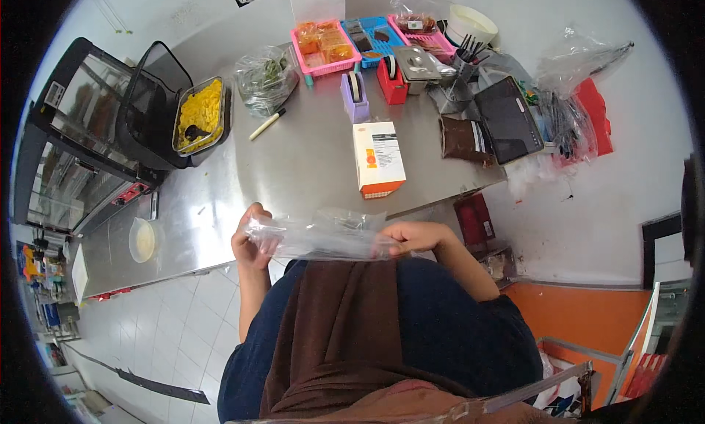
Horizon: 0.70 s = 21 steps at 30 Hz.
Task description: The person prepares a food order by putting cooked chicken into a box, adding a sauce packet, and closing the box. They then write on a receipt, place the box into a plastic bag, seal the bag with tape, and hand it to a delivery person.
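Between my two hands, close to my chest, stretches a bundle of clear plastic bags. My left hand grips its left end, and my right hand pinches the right end. Beyond the bundle, a white and orange box lies on the steel table. A purple tape dispenser stands behind the box, with a red tape dispenser to its right. A marker lies further left, near a clear bag of green leaves.
At left are a glass display warmer and a container of yellow food. A small bowl sits near the left front. Pink and blue baskets line the back. At right are a brown pouch and a tablet.
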Tool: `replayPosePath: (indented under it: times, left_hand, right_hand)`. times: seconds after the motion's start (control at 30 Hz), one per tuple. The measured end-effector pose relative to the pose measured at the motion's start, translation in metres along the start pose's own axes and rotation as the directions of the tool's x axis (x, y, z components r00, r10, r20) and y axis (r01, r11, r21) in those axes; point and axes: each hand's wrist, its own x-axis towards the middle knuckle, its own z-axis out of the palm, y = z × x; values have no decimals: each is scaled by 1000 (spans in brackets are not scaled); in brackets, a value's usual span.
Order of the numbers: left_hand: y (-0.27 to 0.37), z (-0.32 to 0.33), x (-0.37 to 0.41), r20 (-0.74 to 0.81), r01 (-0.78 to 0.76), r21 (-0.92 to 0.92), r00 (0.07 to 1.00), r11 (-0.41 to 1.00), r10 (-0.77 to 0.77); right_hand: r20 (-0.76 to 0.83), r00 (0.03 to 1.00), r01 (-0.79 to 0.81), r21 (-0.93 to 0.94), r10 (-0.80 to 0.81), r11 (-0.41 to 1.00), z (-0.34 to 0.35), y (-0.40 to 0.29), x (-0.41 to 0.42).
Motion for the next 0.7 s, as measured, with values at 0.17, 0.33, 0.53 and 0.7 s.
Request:
replayPosePath:
  times: [0.17,0.33,0.53,0.7]
  left_hand:
    - [29,-33,-4,76,264,747,878,610,-473]
    - [11,-41,-22,86,112,724,964,681,-251]
    - [-6,-59,-9,16,-13,29,1000,999,13]
    - [10,-50,12,36,210,888,855,409,-517]
  right_hand:
    - [-404,732,642,140,-549,754,-15,41,2]
    - [-418,802,577,360,-426,733,1,31,5]
    - [-409,901,42,-256,-147,966,-8,9,-2]
    - [-604,670,708,345,-432,615,3,26,11]
